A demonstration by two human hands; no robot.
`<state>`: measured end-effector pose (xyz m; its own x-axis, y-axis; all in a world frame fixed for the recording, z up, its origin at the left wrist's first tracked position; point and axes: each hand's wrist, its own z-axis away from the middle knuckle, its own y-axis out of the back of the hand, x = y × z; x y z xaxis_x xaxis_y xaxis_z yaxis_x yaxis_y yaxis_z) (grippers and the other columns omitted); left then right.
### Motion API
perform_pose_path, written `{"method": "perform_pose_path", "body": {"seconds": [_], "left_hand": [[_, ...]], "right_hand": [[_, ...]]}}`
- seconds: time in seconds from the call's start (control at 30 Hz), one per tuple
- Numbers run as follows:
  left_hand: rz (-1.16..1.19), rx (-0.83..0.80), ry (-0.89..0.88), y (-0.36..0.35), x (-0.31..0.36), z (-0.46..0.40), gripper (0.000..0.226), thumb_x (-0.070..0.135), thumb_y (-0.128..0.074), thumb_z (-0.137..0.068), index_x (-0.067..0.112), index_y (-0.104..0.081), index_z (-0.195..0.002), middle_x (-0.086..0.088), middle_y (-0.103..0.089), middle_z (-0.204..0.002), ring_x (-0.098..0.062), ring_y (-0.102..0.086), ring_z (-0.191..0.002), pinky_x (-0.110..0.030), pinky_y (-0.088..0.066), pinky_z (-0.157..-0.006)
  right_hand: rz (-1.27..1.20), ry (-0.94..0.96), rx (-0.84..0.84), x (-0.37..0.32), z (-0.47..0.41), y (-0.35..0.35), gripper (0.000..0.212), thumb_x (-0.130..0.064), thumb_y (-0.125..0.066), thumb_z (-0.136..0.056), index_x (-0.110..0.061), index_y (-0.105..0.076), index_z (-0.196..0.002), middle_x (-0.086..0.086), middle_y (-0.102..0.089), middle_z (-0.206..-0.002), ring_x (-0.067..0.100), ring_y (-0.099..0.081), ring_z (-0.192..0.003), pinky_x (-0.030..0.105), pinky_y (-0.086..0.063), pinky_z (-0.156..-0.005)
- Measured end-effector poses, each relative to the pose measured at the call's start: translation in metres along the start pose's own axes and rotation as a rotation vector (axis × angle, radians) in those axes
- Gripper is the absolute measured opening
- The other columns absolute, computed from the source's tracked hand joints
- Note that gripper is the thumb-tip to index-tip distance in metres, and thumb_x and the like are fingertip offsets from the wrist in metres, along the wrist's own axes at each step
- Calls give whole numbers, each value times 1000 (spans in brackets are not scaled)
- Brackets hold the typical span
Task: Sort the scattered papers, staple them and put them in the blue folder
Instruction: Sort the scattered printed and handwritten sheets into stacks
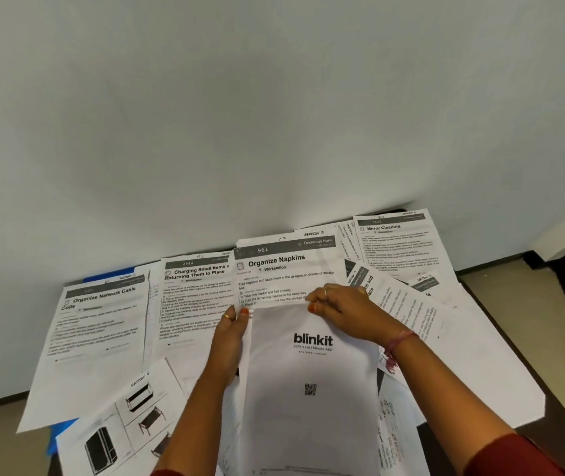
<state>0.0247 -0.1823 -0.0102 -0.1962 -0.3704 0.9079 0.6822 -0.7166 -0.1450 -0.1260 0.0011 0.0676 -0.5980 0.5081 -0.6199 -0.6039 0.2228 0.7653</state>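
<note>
Several printed sheets lie scattered over a dark table. A white "blinkit" envelope (312,365) lies in the middle, over the "Organize Napkins" sheet (284,266). My left hand (231,338) holds the envelope's left edge near its top corner, thumb on top. My right hand (343,314) pinches the envelope's top edge at the right. The blue folder (109,278) lies under the sheets at the left; only a strip at the back and a corner at the front left show. No stapler is in view.
The "Organize Network Cable" sheet (95,324) and "Charging Small Items" sheet (195,293) lie to the left, "Mirror Cleaning" (398,245) at the back right. A furniture-picture sheet (123,424) overhangs the front left. A white wall rises behind the table.
</note>
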Motion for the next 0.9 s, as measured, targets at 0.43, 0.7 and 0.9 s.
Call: {"method": "perform_pose_path", "body": {"seconds": [0.43, 0.7, 0.9], "left_hand": [[-49, -109, 125, 9, -42, 58, 33, 35, -52, -97, 33, -55, -129, -3, -62, -128, -28, -61, -115, -54, -47, -98], [-76, -151, 121, 16, -42, 66, 32, 18, -46, -99, 30, -55, -128, 2, -64, -125, -21, -60, -116, -49, -44, -103], [-51, -169, 156, 20, -44, 71, 36, 25, -52, -96, 29, -53, -131, 0, -63, -127, -24, -59, -118, -52, -43, -103]], "right_hand": [[7, -69, 85, -3, -13, -3, 18, -36, -56, -94, -25, -67, -103, -10, -61, -98, 13, -57, -100, 48, -33, -102], [-109, -84, 210, 3, -27, -16, 12, -35, -70, -83, -26, -74, -91, -4, -60, -117, 13, -55, -109, 50, -39, -100], [-137, -117, 123, 4, -30, -18, 17, -38, -68, -85, -26, -74, -95, -5, -72, -101, 13, -62, -98, 42, -43, -97]]}}
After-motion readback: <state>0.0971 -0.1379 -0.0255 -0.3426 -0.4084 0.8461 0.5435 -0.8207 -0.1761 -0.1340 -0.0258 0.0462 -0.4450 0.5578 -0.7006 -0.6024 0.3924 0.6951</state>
